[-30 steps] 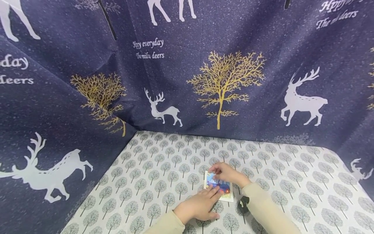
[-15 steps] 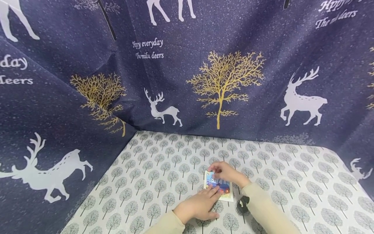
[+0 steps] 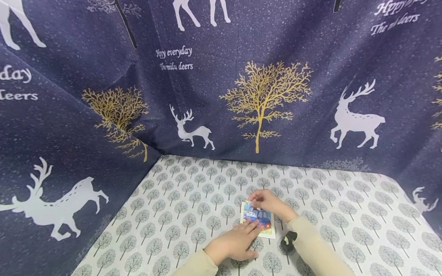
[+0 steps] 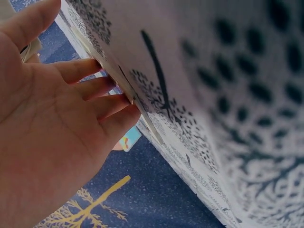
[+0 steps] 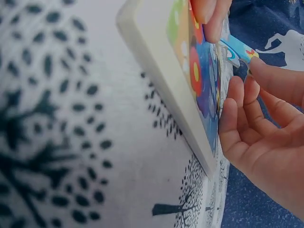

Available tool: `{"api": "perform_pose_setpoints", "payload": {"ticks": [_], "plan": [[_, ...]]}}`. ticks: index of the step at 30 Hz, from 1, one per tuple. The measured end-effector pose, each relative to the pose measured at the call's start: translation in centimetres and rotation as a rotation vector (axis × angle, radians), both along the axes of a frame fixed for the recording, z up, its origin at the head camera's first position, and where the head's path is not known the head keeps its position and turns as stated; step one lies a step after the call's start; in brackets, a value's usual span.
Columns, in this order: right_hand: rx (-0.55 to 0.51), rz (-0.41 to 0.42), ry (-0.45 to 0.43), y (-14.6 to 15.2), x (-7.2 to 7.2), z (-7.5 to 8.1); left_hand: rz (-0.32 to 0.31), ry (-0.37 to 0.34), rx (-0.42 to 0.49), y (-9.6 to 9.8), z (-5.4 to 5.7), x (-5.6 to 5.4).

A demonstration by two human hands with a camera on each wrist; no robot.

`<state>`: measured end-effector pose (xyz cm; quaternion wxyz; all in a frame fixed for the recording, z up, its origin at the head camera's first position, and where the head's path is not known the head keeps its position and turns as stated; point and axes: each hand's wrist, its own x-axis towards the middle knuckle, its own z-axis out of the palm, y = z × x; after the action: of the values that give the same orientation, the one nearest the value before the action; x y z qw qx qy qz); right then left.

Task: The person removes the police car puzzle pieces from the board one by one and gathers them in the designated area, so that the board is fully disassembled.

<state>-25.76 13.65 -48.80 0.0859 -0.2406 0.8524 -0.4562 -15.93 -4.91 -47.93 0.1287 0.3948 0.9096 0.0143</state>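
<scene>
A small jigsaw puzzle board (image 3: 264, 218) with a white rim and a blue cartoon car lies flat on the tablecloth. My left hand (image 3: 238, 241) rests its extended fingertips on the board's lower left part; its palm (image 4: 52, 123) fills much of the left wrist view. At the upper edge, my right hand (image 3: 271, 203) pinches a light-blue puzzle piece (image 5: 247, 51) between thumb and fingers. That piece, bearing part of an eye and a small red mark, stands tilted up at the board's far end. How much of it touches the board is hidden.
A white tablecloth (image 3: 179, 230) printed with grey trees covers the table. Dark blue cloth (image 3: 214, 96) with deer and gold trees hangs behind and at the sides. A black wrist device (image 3: 288, 241) sits by the right sleeve.
My right hand has shifted slightly at the board's upper edge, uncovering more of the car picture. The left hand stays in place on the board.
</scene>
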Motion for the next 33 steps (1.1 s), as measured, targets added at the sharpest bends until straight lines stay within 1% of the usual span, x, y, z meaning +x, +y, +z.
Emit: {"api": "perform_pose_setpoints", "payload": {"ticks": [2, 4, 7, 11, 14, 18, 21, 24, 28, 33], "plan": [[-0.012, -0.007, 0.006, 0.1, 0.1, 0.2, 0.001, -0.009, 0.006, 0.0, 0.1, 0.0], [-0.032, -0.012, -0.007, 0.3, 0.2, 0.4, 0.003, -0.02, 0.014, 0.0, 0.2, 0.1], [-0.076, -0.024, -0.044, 0.8, 0.3, 0.5, 0.003, -0.03, 0.019, -0.1, 0.3, 0.0], [-0.166, -0.037, -0.1, 1.6, 0.1, 0.5, 0.003, -0.035, 0.021, -0.1, 0.4, 0.0], [-0.174, -0.058, -0.092, 2.4, 0.1, 0.9, 0.008, -0.037, 0.026, -0.1, 0.4, 0.0], [-0.104, -0.094, -0.022, 3.7, 0.3, 1.6, 0.011, -0.038, 0.035, -0.1, 0.5, 0.1], [-0.088, -0.111, 0.007, 4.8, 0.3, 1.6, 0.015, -0.047, 0.039, -0.2, 0.4, 0.0], [-0.107, -0.133, -0.023, 5.9, 0.1, 1.4, 0.019, -0.053, 0.041, -0.2, 0.3, 0.0], [-0.146, -0.175, -0.102, 7.1, 0.2, 1.3, 0.022, -0.053, 0.047, -0.2, 0.4, 0.0], [-0.177, -0.202, -0.145, 8.1, 0.7, 1.2, 0.023, -0.051, 0.049, -0.1, 0.6, 0.1]]}}
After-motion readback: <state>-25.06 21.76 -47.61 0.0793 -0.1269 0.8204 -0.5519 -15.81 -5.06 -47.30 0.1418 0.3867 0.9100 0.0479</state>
